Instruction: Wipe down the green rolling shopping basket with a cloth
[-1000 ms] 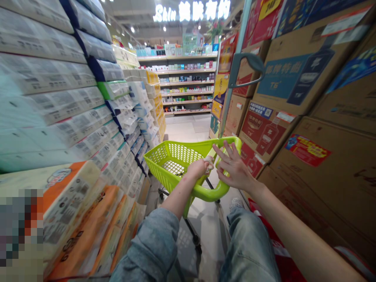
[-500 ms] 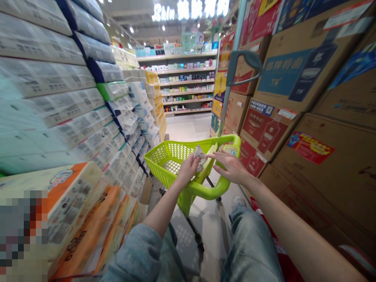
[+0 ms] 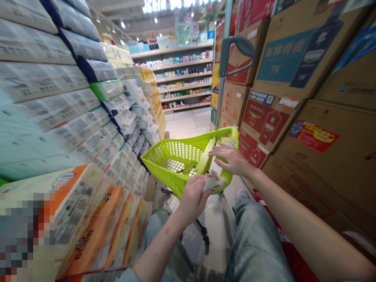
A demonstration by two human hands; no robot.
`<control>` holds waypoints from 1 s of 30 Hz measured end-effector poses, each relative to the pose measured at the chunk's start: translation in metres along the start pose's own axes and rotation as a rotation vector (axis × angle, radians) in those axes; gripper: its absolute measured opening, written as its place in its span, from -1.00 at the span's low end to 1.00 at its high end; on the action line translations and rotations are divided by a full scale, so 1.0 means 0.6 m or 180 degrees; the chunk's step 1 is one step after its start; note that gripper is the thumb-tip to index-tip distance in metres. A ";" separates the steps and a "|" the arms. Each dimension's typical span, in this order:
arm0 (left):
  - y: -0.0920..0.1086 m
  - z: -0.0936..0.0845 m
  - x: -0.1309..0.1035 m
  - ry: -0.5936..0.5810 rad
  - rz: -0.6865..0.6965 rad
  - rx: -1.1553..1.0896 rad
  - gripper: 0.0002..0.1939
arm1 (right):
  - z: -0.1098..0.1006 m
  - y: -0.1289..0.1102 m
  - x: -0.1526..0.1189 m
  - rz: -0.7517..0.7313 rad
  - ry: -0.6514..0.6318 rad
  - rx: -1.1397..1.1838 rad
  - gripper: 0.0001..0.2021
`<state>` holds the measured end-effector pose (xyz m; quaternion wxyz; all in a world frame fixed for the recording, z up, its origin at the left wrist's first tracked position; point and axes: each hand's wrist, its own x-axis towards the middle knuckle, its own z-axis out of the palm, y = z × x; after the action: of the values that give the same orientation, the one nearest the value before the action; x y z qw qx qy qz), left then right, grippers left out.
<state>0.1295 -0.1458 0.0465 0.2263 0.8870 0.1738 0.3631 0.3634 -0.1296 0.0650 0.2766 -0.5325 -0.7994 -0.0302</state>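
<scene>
A lime green shopping cart (image 3: 176,158) stands in a narrow aisle in front of me. My left hand (image 3: 192,196) is closed on a crumpled white tissue (image 3: 213,182), held just before the cart's near handle. My right hand (image 3: 230,158) rests with its fingers spread on the cart's handle at the right. My knees in light blue jeans show below.
Stacked tissue and paper packs (image 3: 67,117) wall the left side. Cardboard boxes (image 3: 293,102) are piled high on the right, with a grey trolley handle (image 3: 235,55) against them. Stocked shelves (image 3: 185,78) stand at the far end of the tiled floor.
My left hand has pulled back from the cart's rim toward me with the tissue. My right hand has come down onto the handle. The view has tilted down.
</scene>
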 end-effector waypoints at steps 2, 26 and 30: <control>0.005 0.024 -0.004 0.0213 0.0387 0.0120 -0.69 | -0.001 0.000 -0.001 -0.0073 0.0038 -0.0026 -0.69; -0.062 0.019 -0.008 0.0893 -0.0236 0.0232 -0.71 | 0.004 0.001 0.045 0.0795 -0.0580 -0.0793 -0.74; -0.029 0.041 -0.002 0.0667 0.0391 0.0030 -0.67 | 0.005 -0.001 0.048 0.0845 -0.0559 -0.0897 -0.72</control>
<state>0.1439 -0.1386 0.0213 0.1801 0.8541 0.1435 0.4662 0.3538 -0.1051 0.0763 0.1302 -0.6672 -0.7311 -0.0583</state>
